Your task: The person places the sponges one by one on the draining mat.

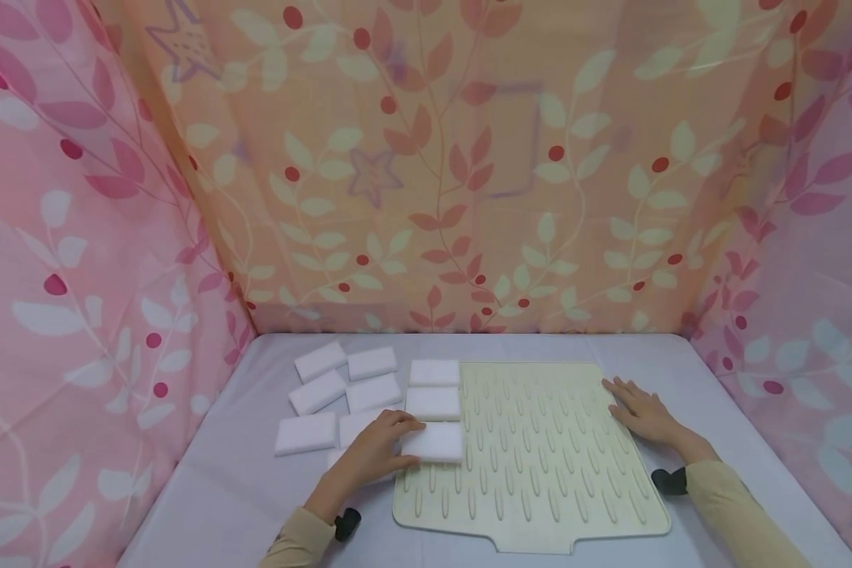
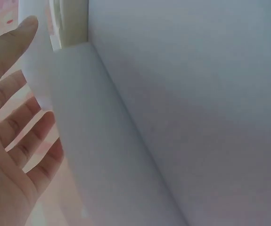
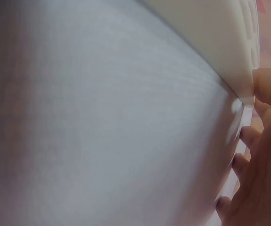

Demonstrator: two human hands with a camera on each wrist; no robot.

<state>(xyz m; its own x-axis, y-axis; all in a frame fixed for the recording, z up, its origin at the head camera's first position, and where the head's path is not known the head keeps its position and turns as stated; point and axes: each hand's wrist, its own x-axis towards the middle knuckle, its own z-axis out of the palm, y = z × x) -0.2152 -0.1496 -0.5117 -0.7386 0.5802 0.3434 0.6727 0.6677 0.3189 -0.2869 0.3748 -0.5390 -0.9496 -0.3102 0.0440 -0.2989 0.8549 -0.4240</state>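
Note:
My left hand (image 1: 375, 450) holds a white rectangular sponge (image 1: 436, 443) by its left end, thumb on the near side and fingers on the far side. This sponge lies over the left edge of a cream draining mat (image 1: 532, 540) with raised ridges. Beyond it, a second sponge (image 1: 433, 403) and a third sponge (image 1: 435, 372) line up along the same edge. My right hand (image 1: 642, 410) rests at the mat's right edge, fingers spread. In the right wrist view its thumb touches the mat's rim (image 3: 241, 61).
Several more white sponges (image 1: 305, 434) lie loosely on the white tabletop (image 1: 234, 489) left of the mat; my left hand partly hides some. Leaf-patterned curtains (image 1: 433, 158) enclose the table at the back and both sides. A dark wrist camera (image 1: 670, 481) sits at the right cuff.

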